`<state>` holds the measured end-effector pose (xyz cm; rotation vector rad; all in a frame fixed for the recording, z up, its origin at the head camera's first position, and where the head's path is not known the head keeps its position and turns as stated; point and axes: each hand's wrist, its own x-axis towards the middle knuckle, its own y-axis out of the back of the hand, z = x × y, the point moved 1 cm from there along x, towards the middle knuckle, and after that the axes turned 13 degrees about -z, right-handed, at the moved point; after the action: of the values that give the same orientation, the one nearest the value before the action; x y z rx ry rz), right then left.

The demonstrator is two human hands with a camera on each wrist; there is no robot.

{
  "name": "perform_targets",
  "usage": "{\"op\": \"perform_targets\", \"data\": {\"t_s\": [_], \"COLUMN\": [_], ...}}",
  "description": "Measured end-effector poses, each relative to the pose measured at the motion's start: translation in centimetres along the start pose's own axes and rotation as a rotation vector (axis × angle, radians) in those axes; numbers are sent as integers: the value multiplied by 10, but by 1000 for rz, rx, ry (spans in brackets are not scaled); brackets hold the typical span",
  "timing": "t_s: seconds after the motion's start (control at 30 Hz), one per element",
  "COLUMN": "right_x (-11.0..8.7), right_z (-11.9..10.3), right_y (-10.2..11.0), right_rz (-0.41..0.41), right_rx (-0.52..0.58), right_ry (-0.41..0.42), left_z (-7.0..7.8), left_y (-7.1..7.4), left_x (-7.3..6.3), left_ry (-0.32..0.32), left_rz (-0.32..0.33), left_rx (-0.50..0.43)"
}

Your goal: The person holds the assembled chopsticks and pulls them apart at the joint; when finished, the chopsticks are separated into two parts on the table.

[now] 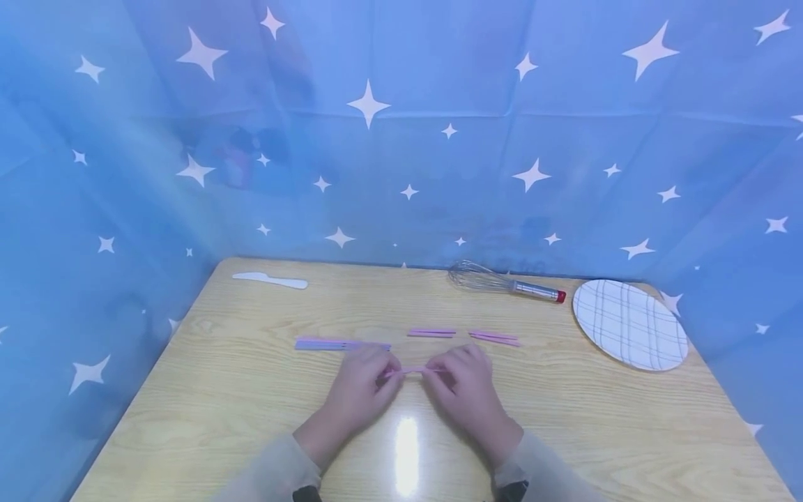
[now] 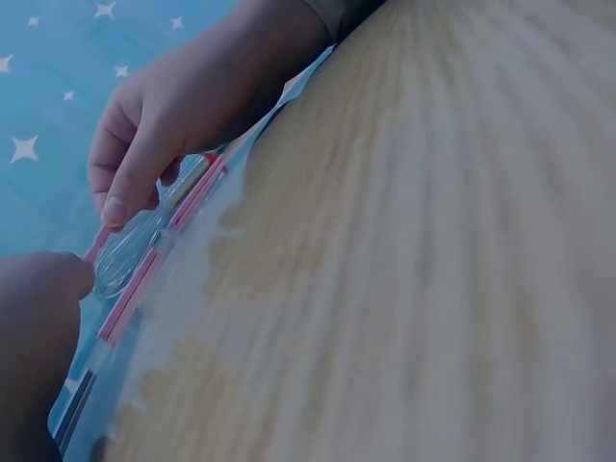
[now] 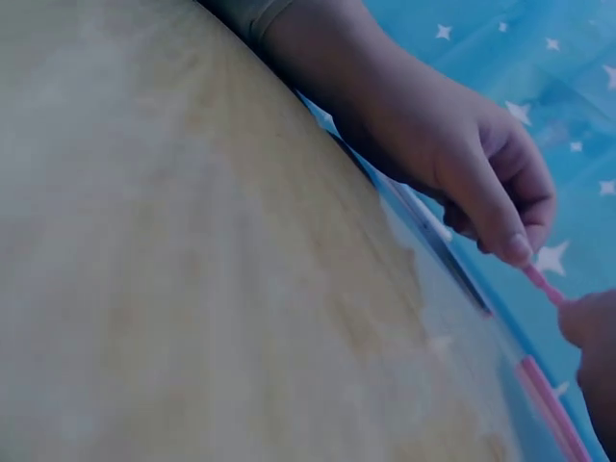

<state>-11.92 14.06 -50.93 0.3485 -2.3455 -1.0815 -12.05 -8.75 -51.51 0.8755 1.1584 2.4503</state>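
Between both hands, just over the table's middle, runs a thin pink stick [image 1: 414, 370]. My left hand [image 1: 360, 383] pinches its left end between thumb and fingers, and my right hand [image 1: 464, 383] pinches the other end. A short pink stretch shows between the fingertips in the right wrist view, the rest of it hidden in the fingers. Beyond the left hand lie several blue and purple sticks [image 1: 320, 344], partly covered by its fingers. Past the right hand are two small groups of pink sticks [image 1: 431, 333], the second group of pink sticks [image 1: 494, 338] farther right.
A white plastic knife [image 1: 270, 280] lies at the table's back left. Along the back edge rests a wire whisk [image 1: 508, 282] with a red-tipped handle. To its right is a white plaid oval plate [image 1: 629, 325]. Blue star-patterned cloth [image 1: 408, 153] hangs behind the wooden table [image 1: 627, 432].
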Motion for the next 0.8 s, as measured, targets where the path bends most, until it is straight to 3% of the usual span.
{"op": "perform_targets", "data": {"t_s": [0.2, 0.4, 0.6, 0.8], "right_x": [-23, -42, -45, -45], "right_z": [-4, -10, -8, -6], "right_y": [11, 17, 19, 19], "right_rz": [64, 38, 71, 82], "right_rx": [-8, 17, 10, 14], "right_ry": [65, 34, 81, 94], "left_z": [12, 19, 19, 18], "left_y": [-5, -5, -6, -7], "left_x": [0, -5, -6, -4], "left_ry": [-53, -86, -68, -83], "left_rz": [-28, -95, -150, -135], "left_rx": [-58, -83, -107, -111]}}
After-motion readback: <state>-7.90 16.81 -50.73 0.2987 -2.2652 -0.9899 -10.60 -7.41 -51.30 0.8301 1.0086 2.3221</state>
